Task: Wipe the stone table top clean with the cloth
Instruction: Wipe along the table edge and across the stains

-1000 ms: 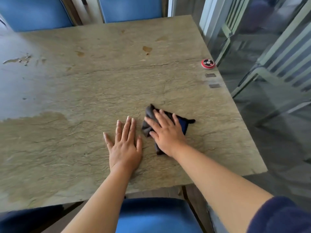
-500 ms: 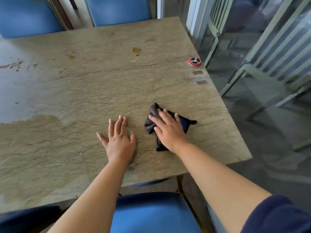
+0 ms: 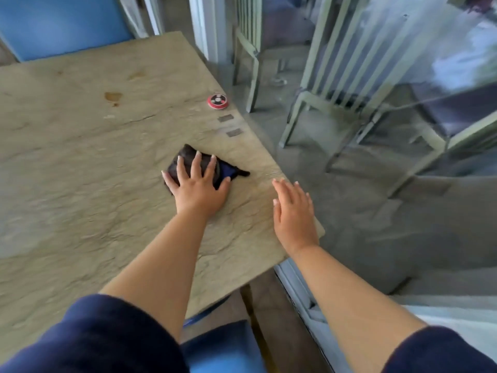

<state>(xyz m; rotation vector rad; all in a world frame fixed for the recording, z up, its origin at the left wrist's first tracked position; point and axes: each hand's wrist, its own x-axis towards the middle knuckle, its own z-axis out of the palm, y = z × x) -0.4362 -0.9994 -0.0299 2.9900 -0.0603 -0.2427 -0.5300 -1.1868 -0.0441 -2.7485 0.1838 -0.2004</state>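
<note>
Ahead, I see the stone table top (image 3: 80, 162) filling the left of the view, with a blue chair (image 3: 61, 22) behind its far edge and pale green chairs (image 3: 336, 76) on the floor to the right. A red round disc (image 3: 217, 101) sits near the right edge, with a brown stain (image 3: 113, 97) further left. The dark cloth (image 3: 204, 164) lies bunched near that edge. My left hand (image 3: 197, 188) presses flat on it, fingers spread. My right hand (image 3: 293, 211) hovers over the table's right edge, flat and empty.

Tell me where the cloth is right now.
In the head view the cloth lies on the stone table top near its right edge, under the left hand, nearer than the red round button.
</note>
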